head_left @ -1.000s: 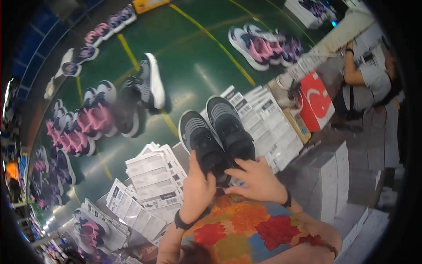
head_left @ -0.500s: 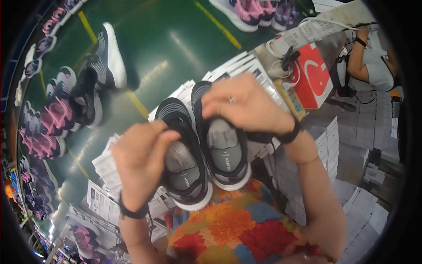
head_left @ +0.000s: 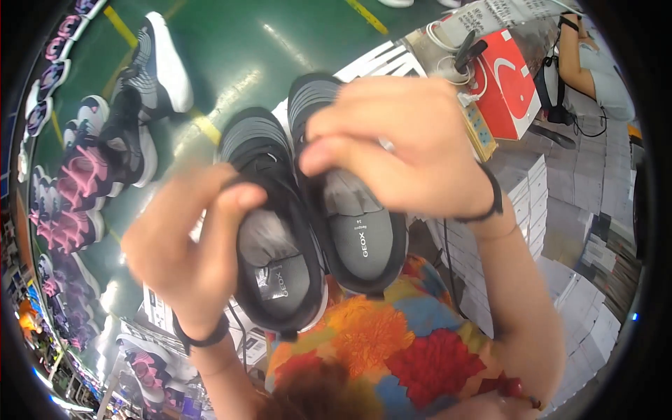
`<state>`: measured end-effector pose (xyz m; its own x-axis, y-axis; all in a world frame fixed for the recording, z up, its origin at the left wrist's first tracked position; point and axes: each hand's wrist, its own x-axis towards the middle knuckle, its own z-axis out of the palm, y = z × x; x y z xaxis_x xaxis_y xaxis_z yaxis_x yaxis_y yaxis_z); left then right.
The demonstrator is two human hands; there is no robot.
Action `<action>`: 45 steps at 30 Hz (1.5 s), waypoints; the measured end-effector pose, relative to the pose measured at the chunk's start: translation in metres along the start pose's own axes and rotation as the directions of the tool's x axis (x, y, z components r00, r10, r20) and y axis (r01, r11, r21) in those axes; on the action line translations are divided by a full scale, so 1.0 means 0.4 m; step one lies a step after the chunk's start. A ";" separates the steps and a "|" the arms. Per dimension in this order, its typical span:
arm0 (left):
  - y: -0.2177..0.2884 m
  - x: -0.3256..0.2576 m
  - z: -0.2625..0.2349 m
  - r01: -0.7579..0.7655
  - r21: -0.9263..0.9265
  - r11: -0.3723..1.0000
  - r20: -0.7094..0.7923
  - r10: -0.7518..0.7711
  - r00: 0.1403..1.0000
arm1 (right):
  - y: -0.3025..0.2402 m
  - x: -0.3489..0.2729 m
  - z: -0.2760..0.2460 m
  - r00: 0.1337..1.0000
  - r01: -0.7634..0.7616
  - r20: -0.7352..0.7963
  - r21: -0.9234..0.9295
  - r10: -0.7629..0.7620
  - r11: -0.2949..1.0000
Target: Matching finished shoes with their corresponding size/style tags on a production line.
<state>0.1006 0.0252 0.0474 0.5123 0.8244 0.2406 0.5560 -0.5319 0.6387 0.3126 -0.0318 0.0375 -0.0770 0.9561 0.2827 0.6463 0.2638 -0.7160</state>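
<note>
far left floor: rows of pink-and-dark sneakers (head_left: 73,196) lying on the green floor (head_left: 280,49), plus a black/white pair (head_left: 143,91) up top. well away from the hands, nothing in the way there.
left hand (head_left: 189,245): fingers curled and clamped on the left shoe (head_left: 276,238), thumb hooked over the collar edge on its inner side. black band on the wrist.
left shoe: dark w/ grey insole, opening faces the camera, toe points away up the frame, heel down near the flowery shirt (head_left: 392,350). long axis runs roughly straight away from the person.
shoe gap: the 2 shoes sit side by side, inner edges touching or as good as, same heading.
right shoe (head_left: 353,210): same kind, sits a bit higher/further out than the left one.
right hand (head_left: 399,147): draped over the tongue/lace area from above, fingers bent and pressed together on it; can't tell if fingertips go inside, blurry.
nearer hand: each hand has its own shoe, neither needs to cross.
room to move: pair is held up in the air, open space all round. white boxes (head_left: 560,217) stacked at right, red box (head_left: 507,84) upper right, both apart from the shoes.
far right: another person's arm (head_left: 574,56), not involved.
</note>
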 end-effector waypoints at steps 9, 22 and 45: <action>-0.052 -0.016 0.015 -0.178 -0.835 0.521 -0.469 -0.503 0.726 | 0.028 -0.092 0.005 0.851 0.227 -0.333 0.931 0.407 0.286; -0.268 0.415 0.287 0.130 -0.317 0.940 -0.053 -0.155 0.987 | 0.351 0.173 -0.040 0.807 -0.417 -0.099 0.601 0.582 0.681; 0.137 -0.071 0.440 -0.562 0.005 0.827 0.735 0.378 0.563 | 0.195 -0.678 0.010 0.392 -0.804 -0.767 -0.018 0.508 0.594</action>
<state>0.2316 -0.0615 -0.0530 0.9796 0.1212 -0.1606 0.1757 -0.9042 0.3892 0.3809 -0.2700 -0.0974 0.8802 0.4113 0.2368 0.4596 -0.6144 -0.6413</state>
